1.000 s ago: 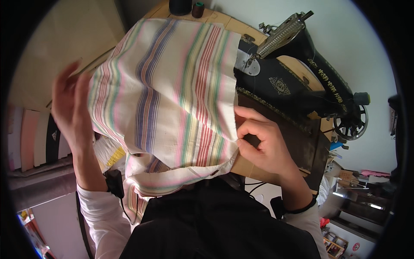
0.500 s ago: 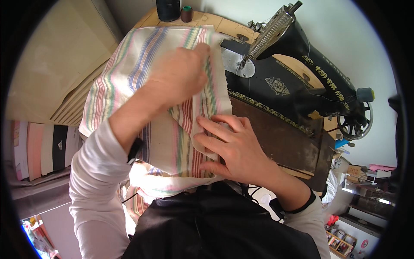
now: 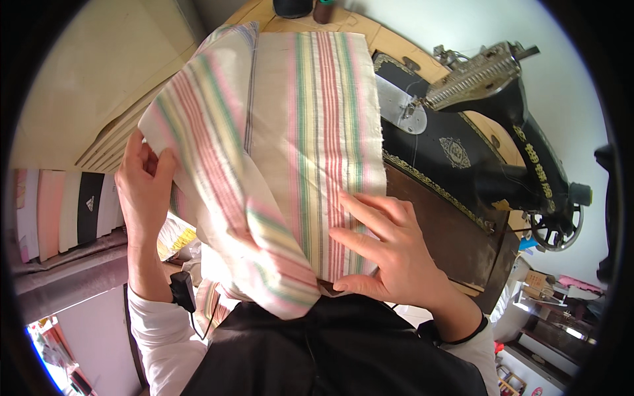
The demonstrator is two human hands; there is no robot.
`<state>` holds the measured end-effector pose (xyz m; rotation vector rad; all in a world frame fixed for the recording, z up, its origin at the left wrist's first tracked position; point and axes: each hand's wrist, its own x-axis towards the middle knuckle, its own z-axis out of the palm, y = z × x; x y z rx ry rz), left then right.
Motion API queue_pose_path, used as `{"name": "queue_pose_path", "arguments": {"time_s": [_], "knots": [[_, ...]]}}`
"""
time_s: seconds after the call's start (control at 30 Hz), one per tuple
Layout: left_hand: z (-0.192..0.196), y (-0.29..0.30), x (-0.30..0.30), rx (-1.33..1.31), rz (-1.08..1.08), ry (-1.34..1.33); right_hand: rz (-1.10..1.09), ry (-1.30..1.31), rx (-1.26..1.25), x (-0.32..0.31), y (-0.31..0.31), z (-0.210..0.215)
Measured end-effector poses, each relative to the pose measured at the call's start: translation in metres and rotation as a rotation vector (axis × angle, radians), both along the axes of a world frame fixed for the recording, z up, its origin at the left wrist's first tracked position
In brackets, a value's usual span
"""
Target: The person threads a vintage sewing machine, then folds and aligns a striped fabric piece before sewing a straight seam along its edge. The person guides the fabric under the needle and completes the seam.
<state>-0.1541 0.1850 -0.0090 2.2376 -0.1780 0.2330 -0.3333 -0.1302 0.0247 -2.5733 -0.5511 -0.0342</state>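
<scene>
A piece of cream cloth (image 3: 310,138) with pink, green and yellow stripes lies over the wooden sewing table (image 3: 456,244), next to a black sewing machine (image 3: 475,145). My right hand (image 3: 389,254) lies flat with spread fingers on the near part of the cloth, pressing it onto the table. My left hand (image 3: 145,191) pinches the cloth's left edge and holds it lifted, so a folded flap hangs down toward my lap.
Two thread spools (image 3: 304,8) stand at the table's far end. A stack of folded fabrics (image 3: 59,211) sits on a shelf at the left. Boxes and clutter (image 3: 541,290) lie on the floor at the right. A cream panel (image 3: 86,79) is at the upper left.
My left hand has come off the top of the cloth and moved back left, now gripping the left edge. The right hand has shifted right and flattened on the cloth.
</scene>
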Motion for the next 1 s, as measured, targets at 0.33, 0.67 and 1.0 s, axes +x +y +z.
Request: {"name": "queue_pose_path", "arguments": {"time_s": [0.33, 0.67, 1.0], "knots": [[-0.042, 0.013, -0.006, 0.081, 0.187, -0.253, -0.032, 0.073, 0.017, 0.006, -0.002, 0.002], [-0.034, 0.01, -0.01, 0.015, 0.137, -0.252, -0.062, 0.097, 0.093, 0.007, -0.001, 0.002], [-0.033, 0.009, -0.009, 0.049, 0.095, -0.294, -0.074, 0.079, 0.103, 0.007, 0.001, 0.001]]}}
